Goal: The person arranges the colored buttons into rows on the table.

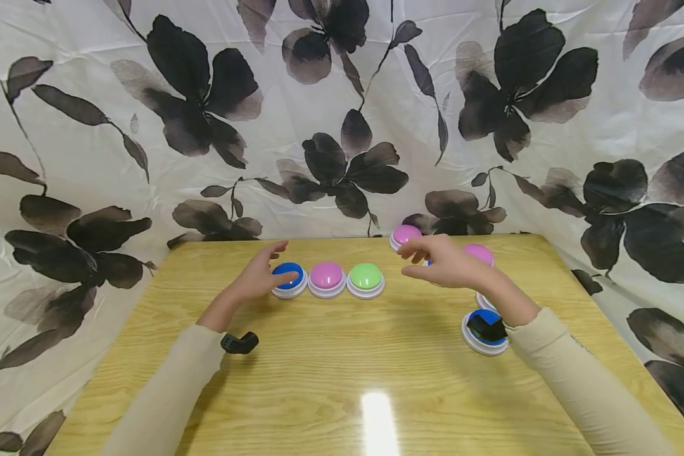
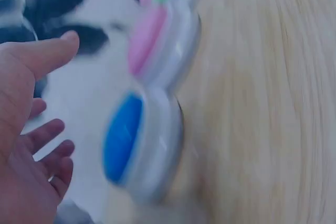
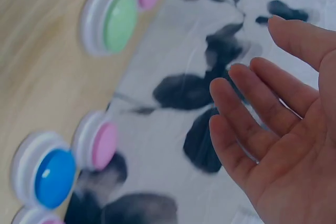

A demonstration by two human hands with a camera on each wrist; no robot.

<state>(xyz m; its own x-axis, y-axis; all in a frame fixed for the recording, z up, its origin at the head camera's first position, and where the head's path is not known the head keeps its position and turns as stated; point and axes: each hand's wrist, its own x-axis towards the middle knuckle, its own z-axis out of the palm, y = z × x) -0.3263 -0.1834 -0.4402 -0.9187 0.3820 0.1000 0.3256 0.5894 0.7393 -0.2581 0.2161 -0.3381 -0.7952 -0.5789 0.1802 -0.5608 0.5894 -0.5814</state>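
Observation:
My left hand (image 1: 254, 273) hovers beside a blue push button (image 1: 288, 273) with a white base; its thumb overlaps the button in the head view. In the left wrist view, a gap shows between this hand (image 2: 34, 114) and the blue button (image 2: 125, 139). A pink button (image 1: 327, 275) and a green button (image 1: 366, 277) continue the row to the right. My right hand (image 1: 447, 263) is raised over another group, its fingers loosely bent around nothing. It partly covers a blue button (image 3: 55, 178), near a pink button (image 1: 406, 234) at the back.
Another pink button (image 1: 479, 254) stands behind the right wrist. Nearer me sits a blue button (image 1: 484, 332), partly covered by the dark wrist device, with a white-based button (image 1: 484, 303) mostly hidden behind it. Floral cloth (image 1: 330, 95) hangs along the wooden table's (image 1: 330, 380) far edge.

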